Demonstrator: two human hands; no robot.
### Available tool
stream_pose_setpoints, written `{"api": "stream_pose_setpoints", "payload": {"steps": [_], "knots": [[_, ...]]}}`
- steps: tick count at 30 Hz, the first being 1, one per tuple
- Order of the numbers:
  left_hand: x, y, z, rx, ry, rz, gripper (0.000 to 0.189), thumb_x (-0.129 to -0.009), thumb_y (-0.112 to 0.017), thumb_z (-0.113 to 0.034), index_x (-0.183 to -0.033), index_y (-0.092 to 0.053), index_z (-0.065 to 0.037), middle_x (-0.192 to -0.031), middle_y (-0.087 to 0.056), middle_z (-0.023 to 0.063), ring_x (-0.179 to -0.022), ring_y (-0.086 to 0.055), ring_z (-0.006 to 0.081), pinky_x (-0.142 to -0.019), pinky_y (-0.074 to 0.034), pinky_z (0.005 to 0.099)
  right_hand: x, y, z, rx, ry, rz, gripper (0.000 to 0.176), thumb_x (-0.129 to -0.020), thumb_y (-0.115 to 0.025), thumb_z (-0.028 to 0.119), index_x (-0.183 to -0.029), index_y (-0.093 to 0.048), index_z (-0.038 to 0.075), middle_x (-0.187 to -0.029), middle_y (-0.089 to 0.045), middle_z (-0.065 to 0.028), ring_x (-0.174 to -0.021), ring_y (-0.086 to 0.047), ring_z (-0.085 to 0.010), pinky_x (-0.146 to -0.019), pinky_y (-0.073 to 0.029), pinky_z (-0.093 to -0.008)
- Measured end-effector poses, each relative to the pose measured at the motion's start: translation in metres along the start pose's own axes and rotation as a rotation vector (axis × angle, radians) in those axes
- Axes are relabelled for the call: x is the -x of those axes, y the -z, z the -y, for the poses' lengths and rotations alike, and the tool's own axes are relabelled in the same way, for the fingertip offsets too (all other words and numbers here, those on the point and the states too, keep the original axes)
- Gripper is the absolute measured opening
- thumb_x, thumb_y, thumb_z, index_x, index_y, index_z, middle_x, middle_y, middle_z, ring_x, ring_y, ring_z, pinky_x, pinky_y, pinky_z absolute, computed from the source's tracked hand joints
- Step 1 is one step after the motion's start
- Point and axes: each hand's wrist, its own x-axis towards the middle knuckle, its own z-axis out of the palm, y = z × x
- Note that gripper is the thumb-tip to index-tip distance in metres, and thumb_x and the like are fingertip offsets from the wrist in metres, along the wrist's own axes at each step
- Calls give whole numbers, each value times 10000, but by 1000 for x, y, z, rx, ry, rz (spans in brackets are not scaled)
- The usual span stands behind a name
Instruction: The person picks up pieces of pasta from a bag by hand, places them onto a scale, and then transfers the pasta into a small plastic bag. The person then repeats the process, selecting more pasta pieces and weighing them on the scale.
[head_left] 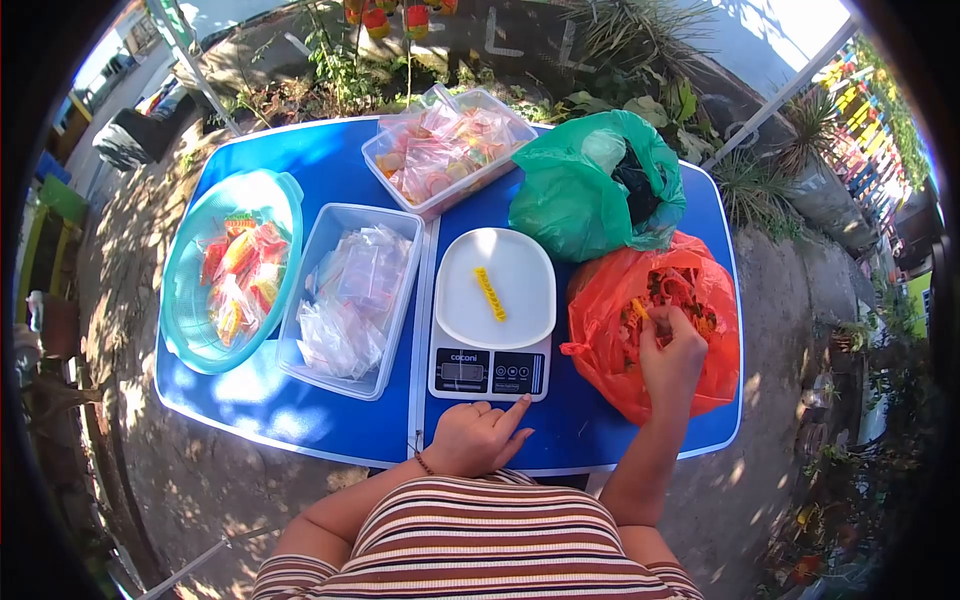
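A white kitchen scale stands on the blue table, with a yellow ridged strip lying on its round-cornered plate. Just in front of the scale is my left hand, holding nothing, its index finger stretched toward the scale's lower right edge and its thumb apart. My right hand is over the open red plastic bag, pinching a small yellow piece between its fingertips. Red, orange and yellow pieces show inside the bag.
A green plastic bag sits behind the red one. Left of the scale are a clear bin of small plastic bags and a turquoise basket of filled packets. Another bin stands at the back. The table edge runs near my body.
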Motion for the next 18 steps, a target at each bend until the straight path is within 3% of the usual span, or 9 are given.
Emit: {"api": "stream_pose_setpoints", "payload": {"steps": [5,8,10,14,18], "knots": [[1,0,3,7,-6,8,425,-879,-774,-314,-1205,-739,-42,-632,-655,12,-550,-614,152,-515,-477,297,9,62,13,-326,-25,111,126,-866,-719,-33,-991,-705,-30,-858,-736,-80,-796,-693,-119,-752,-548,-279],[0,0,3,11,-6,-1,414,-879,-773,-311,-1194,-741,-44,-632,-654,12,-548,-615,153,-511,-478,297,14,59,31,-725,14,163,117,-856,-722,-77,-964,-707,-34,-872,-726,-53,-812,-681,-93,-760,-549,-263],[1,-2,3,18,-7,-3,406,-877,-774,-309,-1184,-743,-45,-634,-654,13,-548,-615,154,-509,-480,300,15,33,52,-729,16,251,139,-848,-724,-90,-973,-709,-30,-873,-732,-78,-804,-700,-114,-775,-557,-266],[2,-5,2,30,0,-55,401,-864,-782,-300,-1172,-746,-46,-632,-649,15,-550,-619,157,-508,-487,306,16,-49,74,-278,490,109,107,-822,-722,-54,-913,-705,-1,-905,-735,-132,-803,-696,-267,-735,-571,-345],[2,-1,2,16,-6,-71,392,-846,-794,-283,-1156,-748,-47,-623,-641,20,-550,-626,169,-505,-490,315,17,-94,82,-170,603,1,96,-795,-743,-26,-882,-715,6,-941,-746,-125,-836,-695,-294,-748,-569,-376]]}}
